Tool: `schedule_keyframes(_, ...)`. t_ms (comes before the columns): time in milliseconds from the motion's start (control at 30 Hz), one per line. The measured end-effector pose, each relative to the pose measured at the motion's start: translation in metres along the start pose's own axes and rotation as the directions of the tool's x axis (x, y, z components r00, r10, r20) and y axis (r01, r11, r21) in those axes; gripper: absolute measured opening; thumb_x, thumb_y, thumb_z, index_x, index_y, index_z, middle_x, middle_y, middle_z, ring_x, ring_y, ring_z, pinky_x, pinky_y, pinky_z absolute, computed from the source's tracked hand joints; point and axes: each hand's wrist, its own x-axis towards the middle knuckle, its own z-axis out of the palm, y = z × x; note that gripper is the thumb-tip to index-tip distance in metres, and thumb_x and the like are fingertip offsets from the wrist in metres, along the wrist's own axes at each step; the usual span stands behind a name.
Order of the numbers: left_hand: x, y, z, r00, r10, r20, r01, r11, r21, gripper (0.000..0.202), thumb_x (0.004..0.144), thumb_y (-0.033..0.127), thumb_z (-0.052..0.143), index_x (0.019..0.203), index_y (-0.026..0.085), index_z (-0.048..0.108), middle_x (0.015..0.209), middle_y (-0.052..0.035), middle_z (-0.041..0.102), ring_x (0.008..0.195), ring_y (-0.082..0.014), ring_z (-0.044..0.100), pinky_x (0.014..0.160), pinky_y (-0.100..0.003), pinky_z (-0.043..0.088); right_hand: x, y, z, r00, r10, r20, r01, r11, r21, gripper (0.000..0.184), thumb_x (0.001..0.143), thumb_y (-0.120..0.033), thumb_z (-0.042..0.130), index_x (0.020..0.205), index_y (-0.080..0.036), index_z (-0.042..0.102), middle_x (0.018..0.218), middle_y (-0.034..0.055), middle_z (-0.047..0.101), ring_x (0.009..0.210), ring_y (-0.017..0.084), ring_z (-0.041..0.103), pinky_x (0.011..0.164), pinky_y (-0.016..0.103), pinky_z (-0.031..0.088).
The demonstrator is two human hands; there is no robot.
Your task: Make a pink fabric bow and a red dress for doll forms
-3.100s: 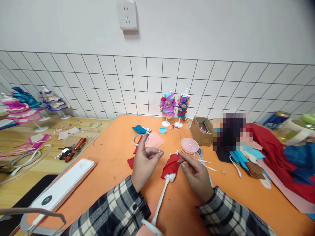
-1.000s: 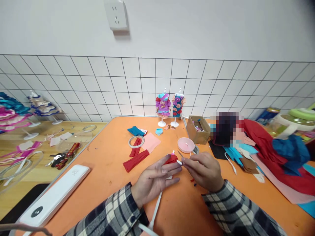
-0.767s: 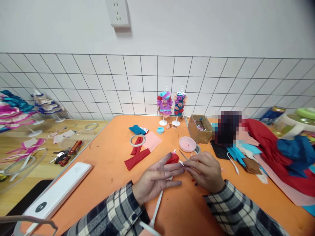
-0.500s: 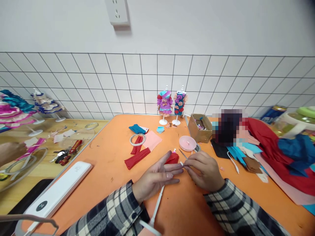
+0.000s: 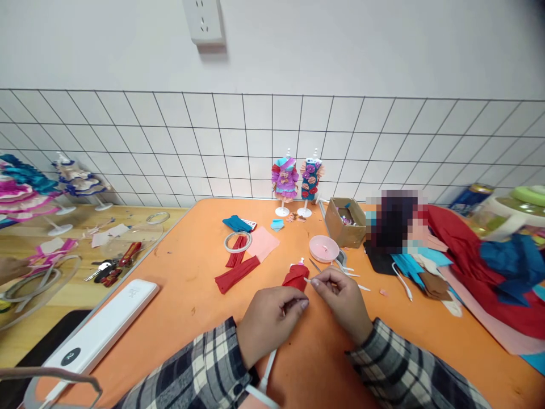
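My right hand is closed around a thin, pointed metal tool whose tip sticks out past the fingers. A tiny white piece shows at its fingertips. To the left, my left hand is turned palm down with thumb and fingers curled together; what they pinch, if anything, is hidden. Just beyond both hands lies or leans a small dress form wrapped in red cloth, its white neck pointing away from me. The left hand covers its lower part.
Behind are a pink dish, a cardboard box and two dressed mini mannequins. Red strips and a white ring lie left of centre. A white power bank borders the left; cloth piles up right. Another person's hand is far left.
My left hand has turned from open, palm up, to palm down with curled fingers. My right hand has shifted slightly left, and the red-wrapped form is more exposed.
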Motion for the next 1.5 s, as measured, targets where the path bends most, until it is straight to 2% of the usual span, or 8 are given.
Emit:
schedule_keyframes(233, -0.003, -0.002, -0.002, 0.997, 0.082, -0.014, -0.078, 0.978, 0.193, 0.022, 0.094, 0.028, 0.049, 0.096, 0.021, 0.070, 0.084, -0.0052, 0.074, 0.072, -0.0184, 0.066, 0.065, -0.026, 0.042, -0.015, -0.014, 0.012, 0.989, -0.136, 0.057, 0.137, 0.990, -0.017, 0.020, 0.085, -0.032, 0.060, 0.072, -0.019, 0.069, 0.065, 0.0017, 0.058, 0.055, 0.014, 0.049, 0.049, 0.026, 0.039)
schedule_keyframes(633, -0.003, -0.004, -0.002, 0.995, 0.090, -0.039, -0.085, 0.990, 0.112, 0.020, 0.086, 0.019, 0.052, 0.078, 0.017, 0.070, 0.069, -0.0038, 0.071, 0.062, -0.0148, 0.063, 0.061, -0.023, 0.041, -0.017, -0.016, 0.009, 0.971, -0.208, 0.115, 0.197, 0.975, 0.104, 0.018, 0.087, -0.031, 0.060, 0.076, -0.021, 0.071, 0.070, 0.0044, 0.065, 0.064, 0.017, 0.061, 0.050, 0.025, 0.047)
schedule_keyframes(767, -0.001, -0.002, 0.000, 0.999, -0.026, -0.028, 0.022, 0.993, -0.120, 0.020, 0.078, 0.017, 0.056, 0.064, 0.016, 0.070, 0.059, -0.0020, 0.068, 0.055, -0.0129, 0.059, 0.056, -0.021, 0.043, -0.018, -0.012, 0.006, 0.931, -0.352, 0.099, 0.361, 0.927, -0.099, 0.014, 0.086, -0.025, 0.060, 0.084, -0.023, 0.074, 0.071, 0.0034, 0.066, 0.063, 0.016, 0.061, 0.054, 0.027, 0.048)
schedule_keyframes(900, 0.001, 0.005, 0.001, 0.976, -0.182, 0.119, 0.218, 0.820, -0.530, 0.023, 0.077, 0.021, 0.054, 0.071, 0.014, 0.075, 0.068, -0.0047, 0.074, 0.063, -0.0157, 0.065, 0.062, -0.023, 0.050, -0.019, -0.012, 0.000, 0.874, -0.468, 0.130, 0.485, 0.845, -0.225, 0.015, 0.086, -0.017, 0.059, 0.092, -0.025, 0.071, 0.076, 0.0025, 0.069, 0.070, 0.017, 0.063, 0.064, 0.030, 0.050)
schedule_keyframes(1000, 0.002, 0.006, 0.001, 0.945, -0.254, 0.207, 0.328, 0.708, -0.626, 0.023, 0.076, 0.023, 0.056, 0.075, 0.014, 0.076, 0.069, -0.0055, 0.075, 0.063, -0.0161, 0.067, 0.062, -0.025, 0.052, -0.019, -0.015, -0.003, 0.880, -0.465, 0.093, 0.472, 0.843, -0.258, 0.017, 0.086, -0.018, 0.058, 0.100, -0.024, 0.067, 0.081, 0.0036, 0.069, 0.073, 0.018, 0.063, 0.064, 0.032, 0.050)
schedule_keyframes(1100, 0.004, 0.004, 0.001, 0.932, -0.281, 0.227, 0.361, 0.682, -0.636, 0.023, 0.076, 0.026, 0.057, 0.076, 0.014, 0.077, 0.071, -0.0063, 0.075, 0.064, -0.0160, 0.067, 0.061, -0.024, 0.052, -0.020, -0.018, -0.003, 0.868, -0.495, -0.022, 0.467, 0.831, -0.302, 0.023, 0.085, -0.021, 0.061, 0.107, -0.024, 0.062, 0.083, 0.0050, 0.066, 0.075, 0.020, 0.062, 0.065, 0.034, 0.050)
schedule_keyframes(1300, 0.004, 0.003, 0.003, 0.972, -0.212, 0.101, 0.233, 0.820, -0.523, 0.027, 0.079, 0.026, 0.053, 0.066, 0.013, 0.074, 0.065, -0.0043, 0.071, 0.060, -0.0143, 0.060, 0.056, -0.022, 0.046, -0.021, -0.020, 0.000, 0.859, -0.509, 0.061, 0.500, 0.808, -0.310, 0.007, 0.084, -0.019, 0.063, 0.088, -0.024, 0.067, 0.075, 0.0036, 0.064, 0.070, 0.018, 0.060, 0.061, 0.032, 0.047)
schedule_keyframes(1500, 0.000, 0.000, 0.002, 0.999, -0.032, -0.016, 0.031, 0.998, -0.047, 0.025, 0.078, 0.013, 0.049, 0.060, 0.014, 0.067, 0.050, 0.0017, 0.053, 0.049, -0.0095, 0.043, 0.048, -0.020, 0.031, -0.018, -0.021, 0.001, 0.940, -0.319, 0.120, 0.333, 0.934, -0.132, 0.008, 0.083, -0.021, 0.061, 0.079, -0.023, 0.068, 0.073, 0.0024, 0.063, 0.065, 0.016, 0.057, 0.057, 0.027, 0.045)
